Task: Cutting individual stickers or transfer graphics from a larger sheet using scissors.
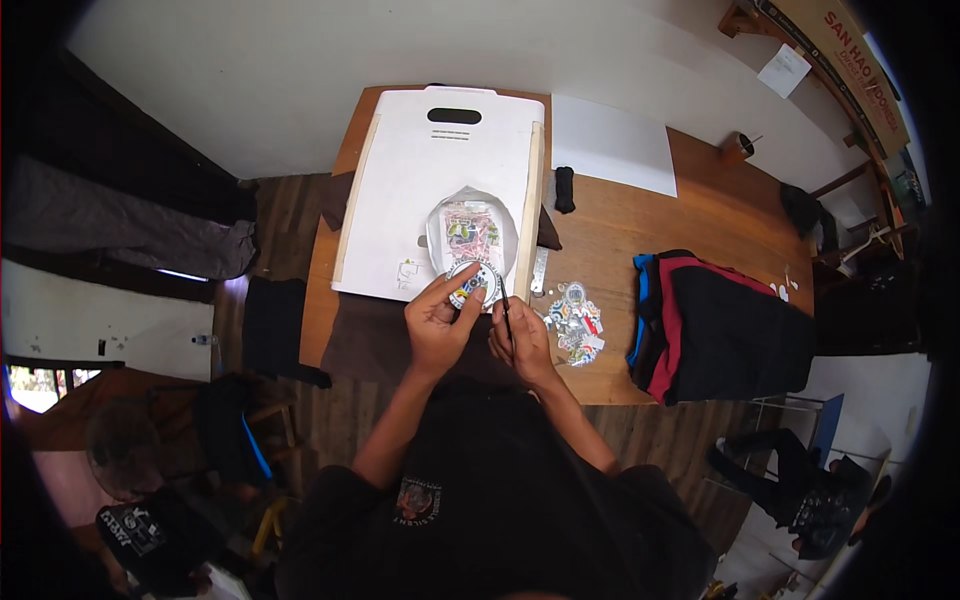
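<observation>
Between the thumb and forefinger of my left hand is a round printed emblem with lettering around its rim. My right hand holds a slim dark tool, perhaps tweezers or small scissors, upright at the emblem's right edge. Just beyond both hands a round translucent bag or liner with printed cut pieces inside lies on a white plastic board. A pile of printed stickers or transfers lies on the wooden table to the right of my right hand.
Folded black, red and blue garments lie on the table's right side. Behind are a white sheet, a black roll and a brown cup. Dark cloth hangs at the near edge. People are at lower left and lower right.
</observation>
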The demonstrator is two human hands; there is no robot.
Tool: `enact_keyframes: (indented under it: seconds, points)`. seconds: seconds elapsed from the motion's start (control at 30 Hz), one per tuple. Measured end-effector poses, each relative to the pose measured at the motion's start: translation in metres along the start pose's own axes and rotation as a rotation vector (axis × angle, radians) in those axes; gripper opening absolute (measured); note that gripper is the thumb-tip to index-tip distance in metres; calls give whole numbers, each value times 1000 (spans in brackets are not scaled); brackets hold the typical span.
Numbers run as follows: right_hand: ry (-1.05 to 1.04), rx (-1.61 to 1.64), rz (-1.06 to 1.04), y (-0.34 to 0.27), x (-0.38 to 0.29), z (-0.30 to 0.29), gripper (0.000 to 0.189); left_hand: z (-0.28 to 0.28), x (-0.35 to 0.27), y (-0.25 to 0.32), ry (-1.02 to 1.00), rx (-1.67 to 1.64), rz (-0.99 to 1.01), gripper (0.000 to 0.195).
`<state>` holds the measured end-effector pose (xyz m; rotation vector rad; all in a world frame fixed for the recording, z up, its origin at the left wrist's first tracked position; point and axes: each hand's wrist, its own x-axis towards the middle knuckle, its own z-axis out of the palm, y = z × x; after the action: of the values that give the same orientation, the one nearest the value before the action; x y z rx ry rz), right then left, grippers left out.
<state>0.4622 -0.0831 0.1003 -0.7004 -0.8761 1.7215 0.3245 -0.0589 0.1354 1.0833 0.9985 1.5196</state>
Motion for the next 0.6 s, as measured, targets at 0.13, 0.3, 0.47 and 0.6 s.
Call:
enact_keyframes:
  seconds: [0.13,0.3,0.47,0.6]
  points:
    - [4,-13,6,0,0,0,36,0,0,1,-9,-1,-1,32]
    - [6,-22,7,1,1,0,37,-1,0,2,-7,-13,-4,32]
    - [-6,-16,-3,0,1,0,36,-2,0,-1,-19,-25,3,32]
    - [-12,-16,-4,-4,2,2,36,-1,1,-1,-17,-13,10,32]
